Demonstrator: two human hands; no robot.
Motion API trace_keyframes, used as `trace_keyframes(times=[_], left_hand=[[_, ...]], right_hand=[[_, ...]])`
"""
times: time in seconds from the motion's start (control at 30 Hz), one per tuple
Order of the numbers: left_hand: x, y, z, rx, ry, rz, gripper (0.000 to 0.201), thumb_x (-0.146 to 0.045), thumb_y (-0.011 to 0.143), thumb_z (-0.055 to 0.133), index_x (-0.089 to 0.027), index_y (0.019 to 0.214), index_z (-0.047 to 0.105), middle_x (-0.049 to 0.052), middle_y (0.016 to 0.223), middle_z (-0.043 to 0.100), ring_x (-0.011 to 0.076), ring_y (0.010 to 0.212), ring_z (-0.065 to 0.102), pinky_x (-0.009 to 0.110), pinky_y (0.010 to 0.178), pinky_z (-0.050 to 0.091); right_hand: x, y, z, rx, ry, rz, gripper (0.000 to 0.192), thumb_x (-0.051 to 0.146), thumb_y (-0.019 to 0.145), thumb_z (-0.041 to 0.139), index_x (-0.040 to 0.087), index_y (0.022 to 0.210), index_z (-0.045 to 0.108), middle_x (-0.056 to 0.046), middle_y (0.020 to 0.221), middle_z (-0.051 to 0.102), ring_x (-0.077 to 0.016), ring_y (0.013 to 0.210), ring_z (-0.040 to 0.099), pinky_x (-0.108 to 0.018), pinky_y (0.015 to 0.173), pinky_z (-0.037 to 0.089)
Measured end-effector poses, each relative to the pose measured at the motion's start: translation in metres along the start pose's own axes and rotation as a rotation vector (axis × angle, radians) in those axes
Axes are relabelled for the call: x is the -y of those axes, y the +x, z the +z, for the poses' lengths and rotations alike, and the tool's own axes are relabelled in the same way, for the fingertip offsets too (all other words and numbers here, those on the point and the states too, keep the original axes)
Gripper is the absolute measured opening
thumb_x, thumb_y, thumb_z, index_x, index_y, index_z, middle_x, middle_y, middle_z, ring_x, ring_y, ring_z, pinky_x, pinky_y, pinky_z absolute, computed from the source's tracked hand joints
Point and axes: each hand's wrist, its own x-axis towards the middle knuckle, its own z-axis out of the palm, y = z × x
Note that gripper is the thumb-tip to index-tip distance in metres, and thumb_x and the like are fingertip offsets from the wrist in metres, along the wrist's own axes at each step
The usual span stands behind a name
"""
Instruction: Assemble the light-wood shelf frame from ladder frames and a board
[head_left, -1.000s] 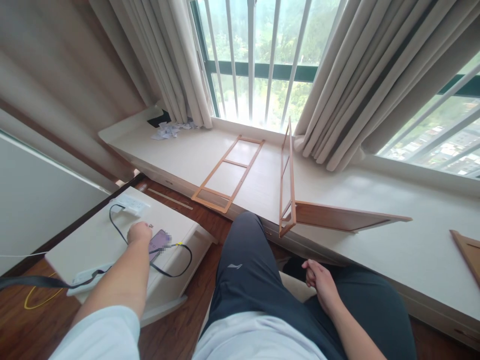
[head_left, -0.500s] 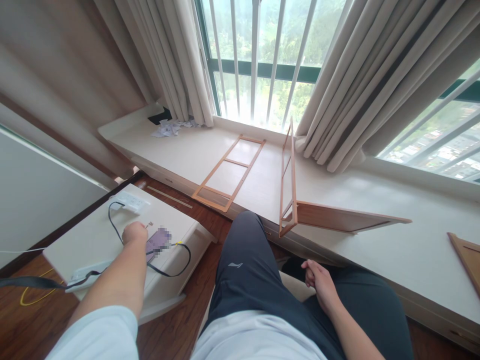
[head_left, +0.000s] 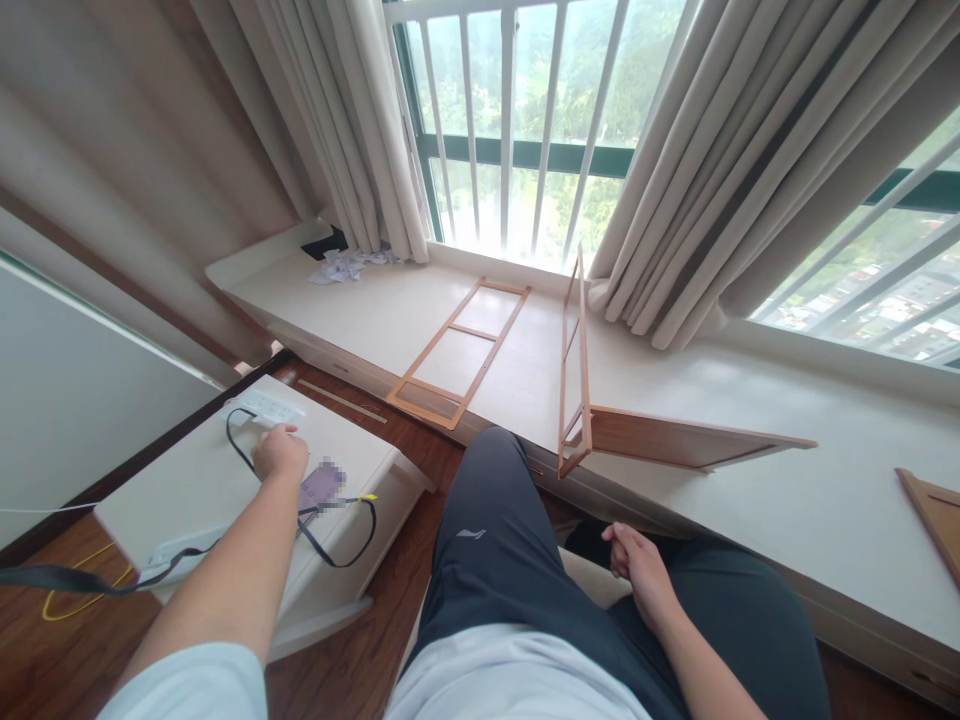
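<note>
My left hand [head_left: 281, 452] is over the small white table [head_left: 352, 455], its fingers curled together; what they hold, if anything, is hidden. Beside it lie a white power strip [head_left: 266, 405] and a phone-like purple object [head_left: 322, 485], partly blurred, with a black cable [head_left: 330, 555] around it. Above my right thigh, my right hand [head_left: 637, 565] has its fingers bent and pressed together, and I cannot make out anything in them. A wooden frame [head_left: 495, 338] lies flat on the window ledge. To its right, an upright frame [head_left: 583, 400] meets a wooden panel [head_left: 660, 437].
The white window ledge [head_left: 780, 380] runs along the barred window. Torn paper [head_left: 345, 265] is heaped at its left end. Another wooden panel [head_left: 934, 520] lies at the far right. Beige curtains [head_left: 705, 170] hang down to the ledge. A black strap [head_left: 75, 578] crosses at left.
My left hand has shifted slightly, toward the power strip and phone-like object. Small items seen beside its fingers before are now out of sight, hidden or taken. My right hand stays put.
</note>
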Motion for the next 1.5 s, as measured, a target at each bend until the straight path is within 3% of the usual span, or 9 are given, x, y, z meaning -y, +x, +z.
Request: trace_keyframes(times=[0.23, 0.43, 0.6, 0.7, 0.83, 1.0, 1.17, 1.37, 1.5], left_hand=[[-0.067, -0.021, -0.002, -0.061, -0.144, 0.242, 0.030, -0.012, 0.085, 0.043, -0.014, 0.102, 0.067, 0.012, 0.095, 0.063, 0.0275, 0.099, 0.056, 0.043, 0.101, 0.040], [-0.137, -0.077, 0.002, -0.009, -0.434, 0.379, 0.031, -0.018, 0.088, 0.037, -0.018, 0.100, 0.066, 0.011, 0.096, 0.065, 0.0275, 0.099, 0.058, 0.043, 0.099, 0.043], [-0.201, -0.149, 0.016, 0.286, -0.722, 0.283, 0.028, -0.027, 0.092, 0.040, -0.019, 0.102, 0.065, 0.002, 0.077, 0.059, 0.0183, 0.070, 0.055, 0.031, 0.070, 0.045], [-0.238, -0.196, 0.029, 0.582, -0.958, 0.193, 0.029, -0.038, 0.094, 0.046, -0.018, 0.105, 0.063, -0.003, 0.066, 0.051, 0.0125, 0.053, 0.044, 0.025, 0.053, 0.034], [-0.274, -0.249, 0.046, 0.892, -1.070, 0.221, 0.034, -0.044, 0.091, 0.053, -0.018, 0.108, 0.065, -0.003, 0.063, 0.051, 0.0109, 0.051, 0.041, 0.024, 0.052, 0.032], [-0.300, -0.291, 0.057, 1.107, -0.991, 0.430, 0.046, -0.036, 0.092, 0.053, -0.016, 0.132, 0.060, -0.003, 0.062, 0.055, 0.0148, 0.060, 0.048, 0.028, 0.065, 0.040], [-0.312, -0.313, 0.060, 1.171, -0.931, 0.544, 0.055, -0.033, 0.094, 0.049, -0.017, 0.147, 0.052, -0.004, 0.061, 0.054, 0.0150, 0.061, 0.047, 0.030, 0.070, 0.040], [-0.312, -0.334, 0.054, 1.306, -0.872, 0.753, 0.061, -0.033, 0.097, 0.046, -0.023, 0.157, 0.039, -0.003, 0.066, 0.055, 0.0137, 0.062, 0.046, 0.029, 0.068, 0.040], [-0.314, -0.348, 0.048, 1.401, -0.857, 0.868, 0.057, -0.035, 0.100, 0.043, -0.023, 0.156, 0.042, -0.002, 0.068, 0.054, 0.0127, 0.061, 0.044, 0.028, 0.066, 0.040]], right_hand=[[-0.001, 0.003, 0.000, 0.007, 0.015, 0.006, 0.054, 0.072, 0.068, 0.075, 0.019, 0.067, 0.060, 0.010, 0.045, 0.028, -0.0077, 0.041, 0.029, -0.024, 0.043, 0.030], [-0.002, 0.005, -0.003, 0.044, 0.023, 0.030, 0.055, 0.073, 0.070, 0.072, 0.019, 0.071, 0.061, 0.008, 0.046, 0.037, -0.0088, 0.041, 0.035, -0.024, 0.044, 0.028], [-0.003, 0.008, -0.002, 0.019, -0.022, 0.021, 0.055, 0.074, 0.072, 0.068, 0.019, 0.076, 0.064, 0.005, 0.051, 0.046, -0.0120, 0.044, 0.042, -0.026, 0.046, 0.033], [-0.002, 0.008, 0.000, 0.020, 0.001, -0.010, 0.055, 0.075, 0.072, 0.066, 0.020, 0.080, 0.063, 0.007, 0.049, 0.042, -0.0122, 0.043, 0.040, -0.026, 0.045, 0.034], [0.001, 0.008, 0.002, 0.037, 0.014, -0.040, 0.057, 0.077, 0.070, 0.065, 0.021, 0.083, 0.061, 0.009, 0.048, 0.037, -0.0128, 0.042, 0.039, -0.027, 0.045, 0.035], [0.001, 0.011, 0.002, 0.027, 0.030, -0.060, 0.055, 0.074, 0.072, 0.064, 0.022, 0.088, 0.060, 0.008, 0.051, 0.040, -0.0139, 0.045, 0.044, -0.027, 0.048, 0.036], [-0.003, 0.015, -0.001, -0.022, -0.013, -0.123, 0.043, 0.058, 0.077, 0.063, 0.022, 0.100, 0.061, 0.010, 0.052, 0.036, -0.0133, 0.046, 0.040, -0.028, 0.051, 0.040], [0.003, 0.020, 0.000, 0.040, -0.243, -0.263, 0.047, 0.045, 0.083, 0.064, 0.022, 0.123, 0.056, 0.006, 0.060, 0.057, -0.0179, 0.058, 0.056, -0.029, 0.060, 0.043], [0.017, 0.025, 0.002, 0.002, -0.306, -0.337, 0.041, 0.050, 0.082, 0.068, 0.022, 0.112, 0.064, -0.003, 0.078, 0.071, -0.0237, 0.074, 0.067, -0.033, 0.071, 0.049]])
